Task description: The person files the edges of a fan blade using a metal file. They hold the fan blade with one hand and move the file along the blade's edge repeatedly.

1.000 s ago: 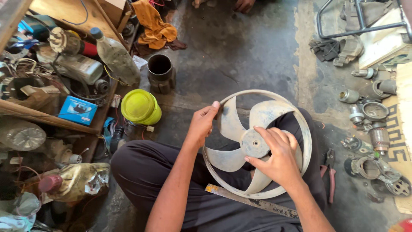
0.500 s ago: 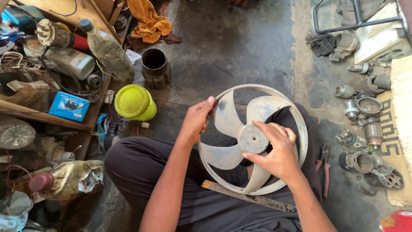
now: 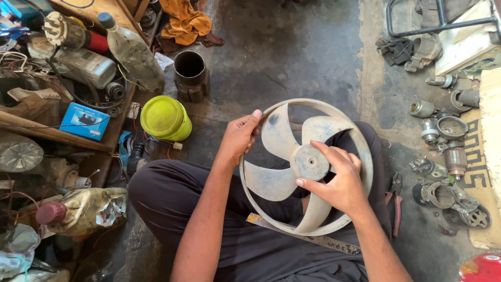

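Fan impeller (image 3: pixel 292 172) sits on my lap above the floor, left hand (image 3: pixel 239 137) closed on its outer ring, right hand (image 3: pixel 339 180) loosely curled around the hub; looks like inspection only, pliers (image 3: pixel 395 201) untouched.

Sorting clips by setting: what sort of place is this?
Likely a small repair workshop: a dusty fan blade in hand, motor parts strewn on the concrete floor, pliers nearby.
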A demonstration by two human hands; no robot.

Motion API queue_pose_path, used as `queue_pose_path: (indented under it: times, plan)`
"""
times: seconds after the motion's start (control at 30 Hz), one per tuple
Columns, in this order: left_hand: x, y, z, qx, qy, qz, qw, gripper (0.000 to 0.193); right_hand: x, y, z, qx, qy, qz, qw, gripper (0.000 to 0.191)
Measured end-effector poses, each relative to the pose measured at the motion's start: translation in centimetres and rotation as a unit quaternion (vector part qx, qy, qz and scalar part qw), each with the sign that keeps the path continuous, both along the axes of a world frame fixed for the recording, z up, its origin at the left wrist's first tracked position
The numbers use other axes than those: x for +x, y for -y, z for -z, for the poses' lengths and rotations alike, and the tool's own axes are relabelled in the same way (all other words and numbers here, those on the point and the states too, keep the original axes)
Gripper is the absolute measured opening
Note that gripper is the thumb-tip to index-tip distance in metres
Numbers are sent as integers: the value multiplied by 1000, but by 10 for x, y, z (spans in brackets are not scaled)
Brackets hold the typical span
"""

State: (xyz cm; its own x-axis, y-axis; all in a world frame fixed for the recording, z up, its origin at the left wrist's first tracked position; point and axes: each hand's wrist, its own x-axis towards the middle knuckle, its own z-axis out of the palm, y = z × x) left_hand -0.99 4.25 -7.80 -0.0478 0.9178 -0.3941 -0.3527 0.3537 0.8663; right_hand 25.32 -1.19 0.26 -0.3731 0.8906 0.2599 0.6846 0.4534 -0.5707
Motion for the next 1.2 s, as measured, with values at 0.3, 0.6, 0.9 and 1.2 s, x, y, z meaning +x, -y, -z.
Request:
queue_pose_path:
  times: [0.3, 0.6, 0.9, 1.2]
  plan:
    - [2, 2, -3, 32, -23, 0, 999, 44, 4, -1, -1, -34, -19, 8, 999, 84]
    - [-4, 1, -7, 37, -10, -15, 999, 62, -4, 3, 4, -5, 7, 25, 1000, 89]
    - [-31, 13, -34, 144, 158, -12, 977, 77, -25, -14, 4, -54, -226, 155, 960, 84]
    - [-8, 18, -41, 178, -30, -44, 983, 34, -52, -9, 37, -149, -413, 109, 892, 78]
